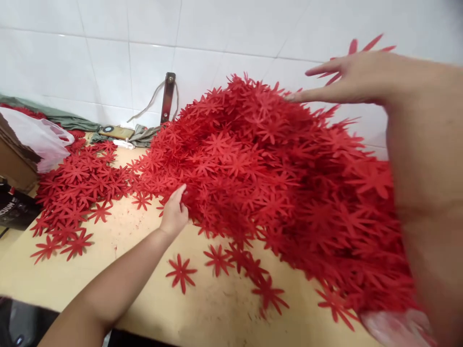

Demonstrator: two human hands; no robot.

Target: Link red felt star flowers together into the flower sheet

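Both hands are being worked at a big pile of red flower cutouts (260, 183). Left hand (174, 212) is being pressed into the pile's near-left foot, fingers curled in among the pieces; whether any is being pinched cannot be told. Right hand (347, 77) is being held flat and open over the pile's top by the far edge of the desk (144, 270), fingers spread, with a red cutout (361, 48) showing behind them; a grip on it cannot be confirmed.

Judgement: the gathering is best done with light pressure from the top hand so the heap is not being toppled, while pieces are being drawn from the foot a few at a time.

Loose cutouts (72, 193) are lying scattered toward the left edge, singles (181, 272) near the front. A plastic bag (39, 137) is sitting at the far-left corner. White tiled wall (108, 53) is standing behind, with a brown bracket (168, 96) on it.
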